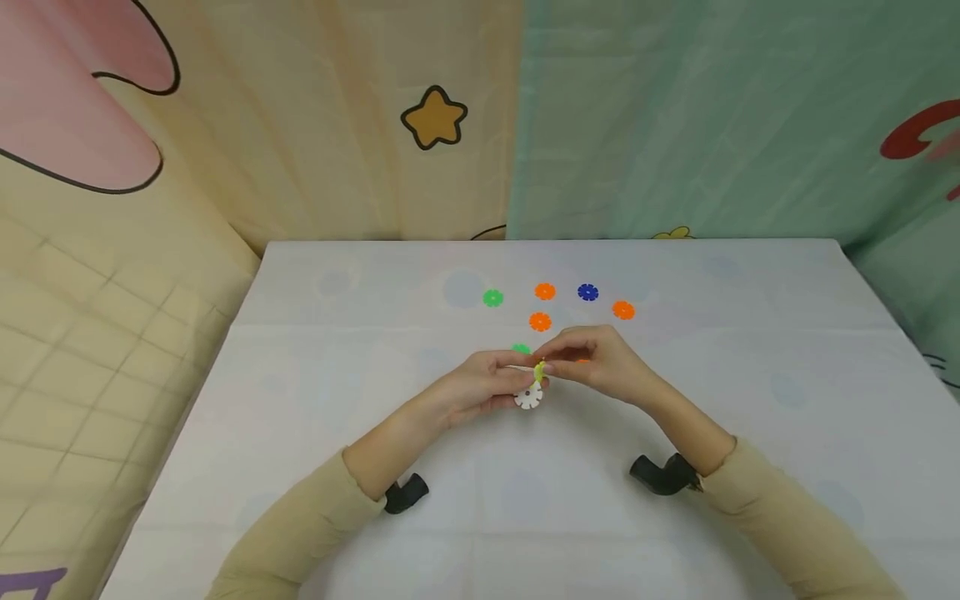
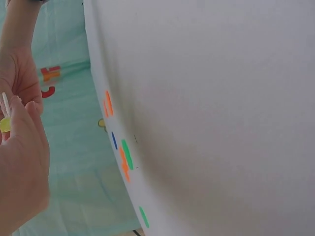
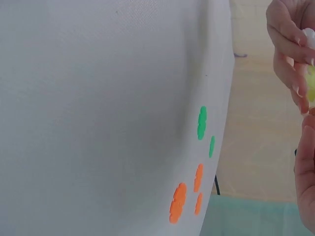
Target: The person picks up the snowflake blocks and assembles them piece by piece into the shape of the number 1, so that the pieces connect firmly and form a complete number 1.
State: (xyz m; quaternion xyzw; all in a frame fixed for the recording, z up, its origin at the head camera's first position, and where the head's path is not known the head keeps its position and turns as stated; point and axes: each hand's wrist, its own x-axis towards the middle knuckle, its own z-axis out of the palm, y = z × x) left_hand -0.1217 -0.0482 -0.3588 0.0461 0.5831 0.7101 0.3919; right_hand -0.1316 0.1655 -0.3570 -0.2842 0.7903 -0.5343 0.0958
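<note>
Midway between the worktop's (image 1: 525, 550) left and right edges, the left hand (image 1: 483, 387) pinches a white disc (image 1: 530, 401); against it stands a yellow disc (image 1: 538, 372), which the right hand (image 1: 600, 362) pinches. These two look joined or nearly so; towards the far edge, green discs (image 1: 492, 298), orange discs (image 1: 540, 322) and a blue disc (image 1: 588, 292) lie loose, seemingly unused. The white, faintly spotted surface ends before a cream curtain (image 1: 337, 125) at left, a green curtain (image 1: 712, 125) at right.
</note>
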